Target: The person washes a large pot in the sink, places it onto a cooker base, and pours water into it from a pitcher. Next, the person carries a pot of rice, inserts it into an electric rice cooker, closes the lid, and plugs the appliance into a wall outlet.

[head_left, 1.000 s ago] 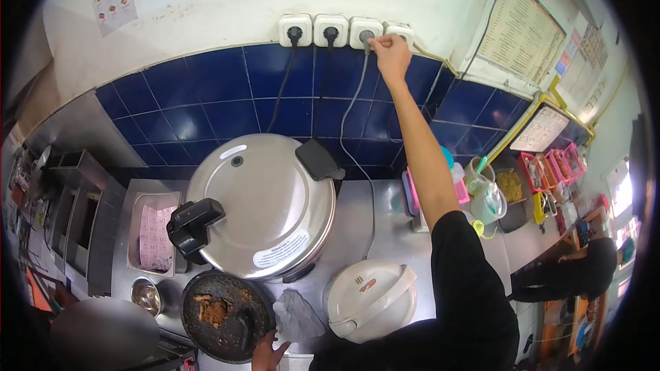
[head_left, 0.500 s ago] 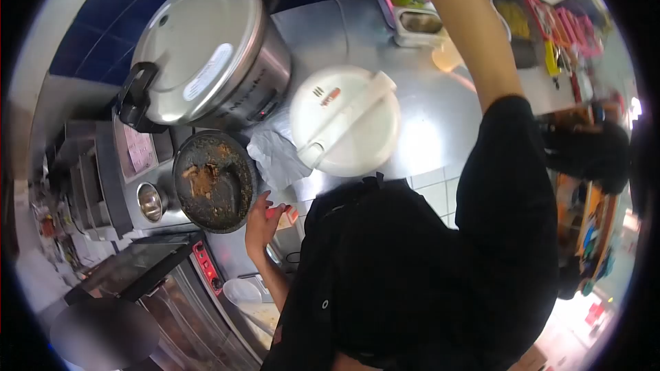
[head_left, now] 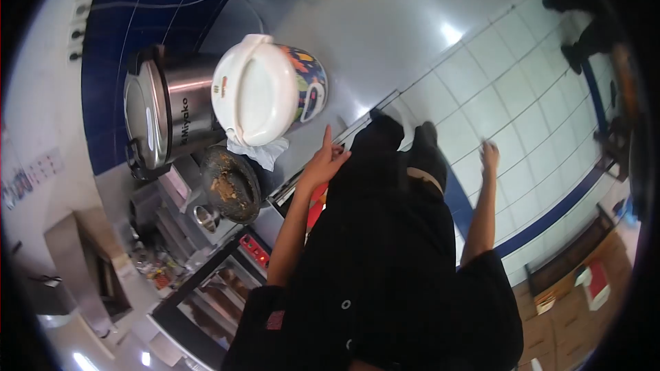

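Note:
My left hand is held over the counter edge, its index finger stretched out and the others apart, with nothing in it. Close beyond it stands a white-lidded rice container with a colourful patterned side and a carrying handle. A crumpled pale plastic bag lies under its near side. To the left of my hand is a dark stone mortar with brown paste and a pestle in it. My right hand hangs out at my side above the tiled floor, touching nothing I can see. Its fingers are small and blurred.
A large steel Miyako cooker stands against the blue tiled wall. A small metal bowl sits beside the mortar. Below it is a glass-fronted cabinet with a red control panel. Another person's dark-clothed legs are at upper right.
My right arm has come back from the far side of the counter and now hangs at my side. My left hand has lifted away from beside the mortar. The view has turned towards the floor.

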A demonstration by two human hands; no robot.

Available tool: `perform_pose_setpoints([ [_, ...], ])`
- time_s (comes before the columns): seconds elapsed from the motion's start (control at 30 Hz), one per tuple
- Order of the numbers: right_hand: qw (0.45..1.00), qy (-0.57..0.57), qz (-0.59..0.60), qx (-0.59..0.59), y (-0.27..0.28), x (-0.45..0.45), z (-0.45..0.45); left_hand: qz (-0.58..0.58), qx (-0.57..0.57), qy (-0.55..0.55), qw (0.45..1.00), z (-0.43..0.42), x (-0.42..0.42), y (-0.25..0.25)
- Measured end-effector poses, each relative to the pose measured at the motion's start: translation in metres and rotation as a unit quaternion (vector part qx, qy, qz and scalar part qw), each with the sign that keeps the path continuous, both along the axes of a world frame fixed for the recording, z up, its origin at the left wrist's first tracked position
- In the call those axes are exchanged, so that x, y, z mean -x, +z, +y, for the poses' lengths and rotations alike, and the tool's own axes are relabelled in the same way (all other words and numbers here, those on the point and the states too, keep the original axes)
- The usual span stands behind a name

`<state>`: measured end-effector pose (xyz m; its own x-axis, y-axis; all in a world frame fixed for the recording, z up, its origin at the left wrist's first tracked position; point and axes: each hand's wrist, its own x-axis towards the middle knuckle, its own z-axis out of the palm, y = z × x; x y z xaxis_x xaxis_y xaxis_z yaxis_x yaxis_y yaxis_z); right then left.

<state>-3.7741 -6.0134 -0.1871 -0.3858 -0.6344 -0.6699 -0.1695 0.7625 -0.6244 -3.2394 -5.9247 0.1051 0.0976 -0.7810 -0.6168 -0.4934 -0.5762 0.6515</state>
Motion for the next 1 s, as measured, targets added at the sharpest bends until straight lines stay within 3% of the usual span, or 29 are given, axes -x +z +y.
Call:
perform_pose_setpoints([
  [0.07, 0.977, -0.184, -0.087, -0.069, -0.056, 0.118, 0.163, -0.041, -0.019, -0.018, 0.999, -0.026, 0.017, -0.004],
  [0.1, 0.988, -0.128, -0.025, -0.080, -0.054, 0.153, 0.249, -0.088, -0.026, -0.017, 0.996, -0.037, 0.023, -0.005],
  [0.13, 0.882, -0.448, -0.086, -0.117, -0.042, 0.172, 0.308, -0.133, -0.029, -0.016, 0.991, -0.046, 0.030, -0.007],
  [0.23, 0.882, -0.396, -0.070, -0.245, 0.024, 0.192, 0.435, -0.197, -0.022, 0.024, 0.980, -0.063, 0.043, -0.010],
  [0.33, 0.888, -0.347, -0.083, -0.288, 0.005, 0.197, 0.515, -0.281, -0.017, -0.020, 0.959, -0.064, 0.047, -0.015],
  [0.43, 0.876, -0.352, -0.146, -0.297, 0.009, 0.147, 0.473, -0.303, -0.052, -0.033, 0.951, -0.057, 0.049, -0.024],
  [0.53, 0.911, -0.228, -0.202, -0.279, -0.018, 0.103, 0.387, -0.307, -0.103, -0.052, 0.945, -0.049, 0.056, -0.020],
  [0.57, 0.939, -0.136, -0.193, -0.250, -0.033, 0.093, 0.354, -0.295, -0.139, -0.067, 0.943, -0.045, 0.058, -0.018],
  [0.67, 0.980, -0.012, -0.154, -0.122, -0.020, 0.064, 0.223, -0.305, -0.155, -0.081, 0.936, -0.029, 0.060, -0.014],
  [0.73, 0.982, -0.008, -0.187, -0.029, -0.012, 0.062, 0.158, -0.289, -0.152, -0.058, 0.943, -0.023, 0.069, 0.002],
  [0.87, 0.975, -0.030, -0.219, 0.037, 0.037, 0.071, 0.071, -0.280, -0.138, -0.028, 0.950, 0.002, 0.054, 0.003],
  [1.0, 0.979, -0.049, -0.200, -0.003, 0.028, 0.094, 0.075, -0.300, -0.025, 0.034, 0.953, 0.029, 0.037, 0.005],
])
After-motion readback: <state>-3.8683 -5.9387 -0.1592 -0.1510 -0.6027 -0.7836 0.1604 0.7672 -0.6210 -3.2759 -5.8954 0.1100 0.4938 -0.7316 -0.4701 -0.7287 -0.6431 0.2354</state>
